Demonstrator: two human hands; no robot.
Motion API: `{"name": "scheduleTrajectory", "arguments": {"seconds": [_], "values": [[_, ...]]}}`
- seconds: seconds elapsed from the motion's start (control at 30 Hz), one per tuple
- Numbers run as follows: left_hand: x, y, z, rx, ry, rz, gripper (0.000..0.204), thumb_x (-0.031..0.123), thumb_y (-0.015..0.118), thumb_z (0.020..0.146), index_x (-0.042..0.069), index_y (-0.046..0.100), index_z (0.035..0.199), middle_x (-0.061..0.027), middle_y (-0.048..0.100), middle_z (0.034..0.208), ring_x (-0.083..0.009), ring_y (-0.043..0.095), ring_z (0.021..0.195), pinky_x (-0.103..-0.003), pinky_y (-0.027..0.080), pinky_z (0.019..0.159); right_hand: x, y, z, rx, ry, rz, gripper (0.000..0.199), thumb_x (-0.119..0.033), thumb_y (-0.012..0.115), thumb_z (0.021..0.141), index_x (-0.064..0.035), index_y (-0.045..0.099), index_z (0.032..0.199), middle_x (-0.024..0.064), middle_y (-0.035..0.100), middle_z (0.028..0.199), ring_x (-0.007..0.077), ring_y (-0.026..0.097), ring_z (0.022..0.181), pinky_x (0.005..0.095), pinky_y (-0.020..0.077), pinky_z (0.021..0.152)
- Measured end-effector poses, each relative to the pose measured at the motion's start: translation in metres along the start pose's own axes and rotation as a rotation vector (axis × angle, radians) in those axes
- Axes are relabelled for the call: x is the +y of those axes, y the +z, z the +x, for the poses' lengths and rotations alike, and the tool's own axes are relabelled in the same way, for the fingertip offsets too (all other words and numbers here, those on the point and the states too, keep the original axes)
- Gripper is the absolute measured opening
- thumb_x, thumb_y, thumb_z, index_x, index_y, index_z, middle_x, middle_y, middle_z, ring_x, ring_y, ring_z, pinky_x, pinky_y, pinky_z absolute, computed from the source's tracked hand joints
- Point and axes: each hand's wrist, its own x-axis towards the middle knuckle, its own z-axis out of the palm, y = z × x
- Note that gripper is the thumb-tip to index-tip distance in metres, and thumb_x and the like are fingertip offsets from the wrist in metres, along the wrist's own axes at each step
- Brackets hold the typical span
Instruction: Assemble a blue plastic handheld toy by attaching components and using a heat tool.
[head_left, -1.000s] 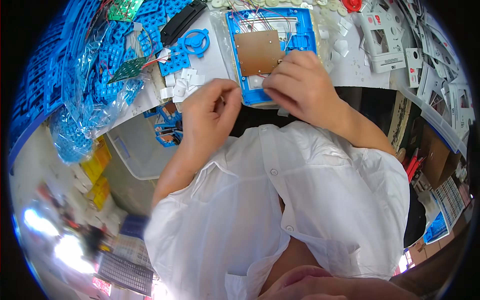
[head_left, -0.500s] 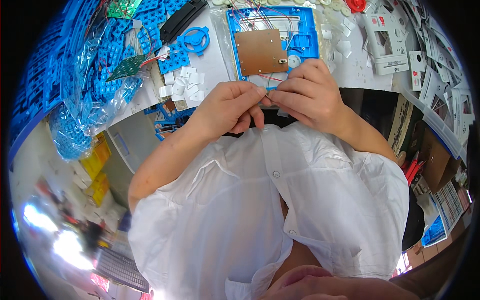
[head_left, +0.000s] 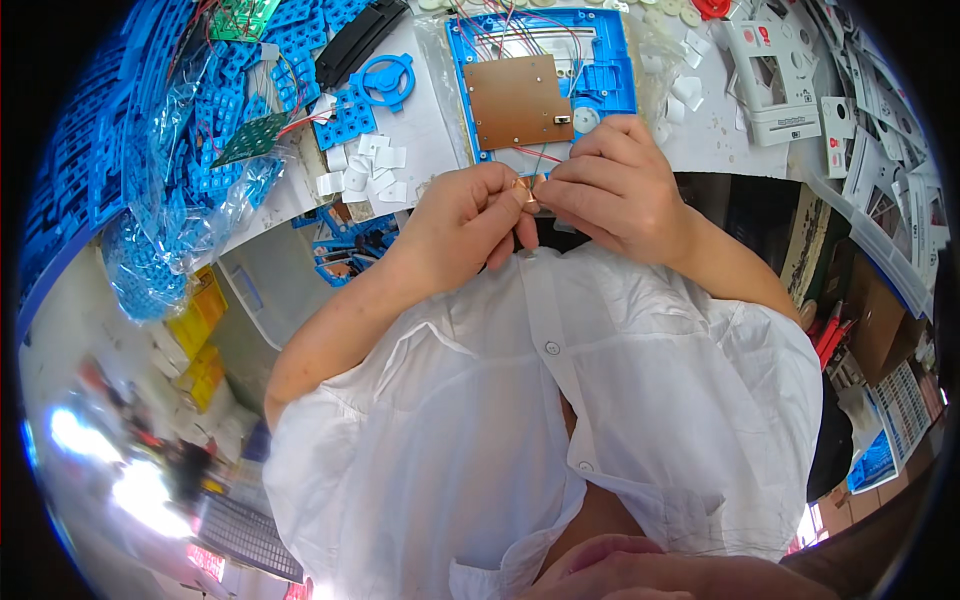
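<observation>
Both my hands meet just below the near edge of a blue plastic housing (head_left: 612,72). My left hand (head_left: 458,222) is closed, pinching a small shiny copper-coloured piece (head_left: 527,192) between thumb and fingers. My right hand (head_left: 628,192) is closed right beside it, fingertips together; what they grip is too small to make out. A brown circuit board (head_left: 515,105) with a small switch at its right side lies in the housing. Thin red wires (head_left: 540,154) come out under the board close to my fingers. More wires rise from the housing's far side.
Blue plastic parts (head_left: 215,100) and a clear bag (head_left: 150,260) heap at the left. White pieces (head_left: 370,168) lie left of my left hand, near a blue ring part (head_left: 386,82) and black strip (head_left: 360,42). White-grey panels (head_left: 772,85) sit right, some in a bin (head_left: 880,250).
The copper-coloured piece now shows between my fingertips, where it was mostly hidden before. My left hand has shifted slightly, its fingers more curled; the right stays nearly in place.
</observation>
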Motion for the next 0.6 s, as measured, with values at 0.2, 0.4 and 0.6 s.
{"name": "scheduleTrajectory", "arguments": {"seconds": [0.2, 0.4, 0.6], "values": [[0.0074, 0.0005, -0.0076, -0.005, 0.010, -0.125, 0.020, 0.007, 0.046, 0.102, -0.002, 0.063, 0.107, -0.0075, 0.072, 0.084, -0.0051, 0.055, 0.055, -0.021, 0.043, 0.051, 0.0041, -0.0020, -0.0014, 0.012, 0.013, 0.019, 0.037, -0.009, 0.085, 0.064, -0.0037, 0.074, 0.098, 0.0040, 0.070, 0.090, 0.0238, 0.060, 0.082, 0.0383, 0.0442, 0.077], [0.0052, -0.0010, -0.0072, 0.036, -0.014, -0.147, 0.012, 0.007, 0.056, 0.102, -0.002, 0.065, 0.104, -0.0068, 0.072, 0.081, -0.0048, 0.055, 0.053, -0.020, 0.041, 0.049, 0.0023, -0.0006, 0.0005, 0.019, 0.027, -0.015, 0.029, -0.013, 0.082, 0.064, -0.0093, 0.073, 0.091, 0.0005, 0.069, 0.089, 0.0222, 0.060, 0.085, 0.0377, 0.0451, 0.080], [0.0022, -0.0022, -0.0053, 0.046, -0.023, -0.148, 0.014, 0.011, 0.057, 0.104, 0.001, 0.066, 0.104, -0.0057, 0.070, 0.079, -0.0035, 0.053, 0.050, -0.018, 0.032, 0.042, 0.0022, 0.0009, -0.0002, 0.029, 0.023, -0.023, 0.030, -0.012, 0.083, 0.063, -0.0093, 0.073, 0.092, 0.0006, 0.069, 0.089, 0.0225, 0.061, 0.086, 0.0382, 0.0461, 0.080]]}}
